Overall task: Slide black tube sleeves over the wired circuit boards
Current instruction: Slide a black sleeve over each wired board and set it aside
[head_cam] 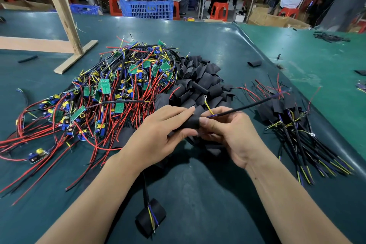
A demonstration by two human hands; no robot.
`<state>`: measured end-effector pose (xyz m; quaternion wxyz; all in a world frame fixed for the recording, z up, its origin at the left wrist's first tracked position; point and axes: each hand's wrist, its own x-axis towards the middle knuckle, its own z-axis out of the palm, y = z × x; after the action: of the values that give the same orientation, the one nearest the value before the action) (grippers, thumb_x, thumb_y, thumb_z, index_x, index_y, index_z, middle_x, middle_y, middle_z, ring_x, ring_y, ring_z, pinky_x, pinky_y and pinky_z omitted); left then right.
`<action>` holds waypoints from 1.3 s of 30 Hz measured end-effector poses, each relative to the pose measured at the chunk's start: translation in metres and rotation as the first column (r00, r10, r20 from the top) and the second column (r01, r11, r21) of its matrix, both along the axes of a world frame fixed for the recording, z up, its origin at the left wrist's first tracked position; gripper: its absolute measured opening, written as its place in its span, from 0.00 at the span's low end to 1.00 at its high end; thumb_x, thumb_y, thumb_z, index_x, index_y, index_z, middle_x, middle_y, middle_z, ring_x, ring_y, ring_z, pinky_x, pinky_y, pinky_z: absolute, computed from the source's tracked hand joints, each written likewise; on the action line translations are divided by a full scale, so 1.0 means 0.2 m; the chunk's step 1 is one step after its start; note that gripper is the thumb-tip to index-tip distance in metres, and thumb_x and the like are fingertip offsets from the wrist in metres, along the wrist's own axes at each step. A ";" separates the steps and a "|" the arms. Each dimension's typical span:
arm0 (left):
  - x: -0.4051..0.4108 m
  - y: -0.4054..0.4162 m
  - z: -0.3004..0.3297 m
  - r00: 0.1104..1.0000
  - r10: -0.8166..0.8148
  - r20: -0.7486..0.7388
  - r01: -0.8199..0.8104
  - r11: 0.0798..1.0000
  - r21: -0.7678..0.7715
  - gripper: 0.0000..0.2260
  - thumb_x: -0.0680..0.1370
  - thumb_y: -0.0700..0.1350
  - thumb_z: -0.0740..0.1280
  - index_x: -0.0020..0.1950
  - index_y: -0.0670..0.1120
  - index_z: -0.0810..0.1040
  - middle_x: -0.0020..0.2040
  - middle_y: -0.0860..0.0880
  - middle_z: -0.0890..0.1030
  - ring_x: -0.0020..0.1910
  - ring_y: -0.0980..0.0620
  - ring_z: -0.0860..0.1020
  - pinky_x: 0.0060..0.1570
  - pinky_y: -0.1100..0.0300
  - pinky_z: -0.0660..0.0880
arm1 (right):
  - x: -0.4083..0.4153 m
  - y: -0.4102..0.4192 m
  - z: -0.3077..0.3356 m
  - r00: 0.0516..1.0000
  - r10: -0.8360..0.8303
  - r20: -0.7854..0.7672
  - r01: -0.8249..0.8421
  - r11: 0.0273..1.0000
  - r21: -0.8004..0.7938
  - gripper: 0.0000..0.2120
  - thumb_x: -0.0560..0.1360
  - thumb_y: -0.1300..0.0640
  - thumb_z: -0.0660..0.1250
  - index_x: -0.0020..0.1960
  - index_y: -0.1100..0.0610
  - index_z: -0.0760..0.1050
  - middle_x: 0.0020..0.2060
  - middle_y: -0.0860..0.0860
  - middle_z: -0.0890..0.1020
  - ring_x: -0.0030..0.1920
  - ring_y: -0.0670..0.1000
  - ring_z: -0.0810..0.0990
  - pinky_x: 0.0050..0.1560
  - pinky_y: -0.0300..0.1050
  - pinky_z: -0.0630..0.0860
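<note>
A green-covered table (198,31) fronts a blue crate (146,6), orange stools (218,11), and a wooden frame (63,12).

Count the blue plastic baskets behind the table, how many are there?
2. A big blue basket full of wired parts stands on the floor past the table; a lower one sits left of it, partly hidden. More may be hidden.

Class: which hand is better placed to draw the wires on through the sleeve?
Right hand: it already pinches the wire bundle emerging from the black sleeve, which the left hand grips.
</note>
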<state>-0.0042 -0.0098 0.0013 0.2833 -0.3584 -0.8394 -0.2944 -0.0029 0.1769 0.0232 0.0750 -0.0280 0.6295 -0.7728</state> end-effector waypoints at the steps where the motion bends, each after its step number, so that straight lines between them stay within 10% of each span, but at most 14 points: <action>1: 0.00 0.01 0.00 1.000 -0.006 -0.003 0.006 1.000 0.000 0.21 0.76 0.45 0.71 0.64 0.34 0.77 0.55 0.43 0.82 0.49 0.45 0.78 0.53 0.54 0.75 | 0.00 0.00 -0.01 1.000 0.005 -0.013 -0.005 1.000 0.005 0.14 0.71 0.69 0.72 0.33 0.53 0.82 0.32 0.54 0.84 0.32 0.51 0.83 0.34 0.40 0.79; 39: 0.01 -0.04 0.06 0.971 0.108 0.212 -0.152 0.966 0.208 0.20 0.70 0.52 0.76 0.58 0.43 0.82 0.52 0.50 0.83 0.51 0.55 0.81 0.55 0.58 0.76 | 0.00 0.01 0.06 0.986 -0.140 0.096 0.159 0.957 -0.243 0.03 0.76 0.68 0.67 0.44 0.63 0.78 0.37 0.60 0.84 0.35 0.54 0.85 0.32 0.37 0.79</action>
<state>-0.0016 -0.0171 0.0127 0.2553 -0.2371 -0.8469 -0.4017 -0.0024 0.1788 0.0355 0.0366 0.0406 0.5239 -0.8500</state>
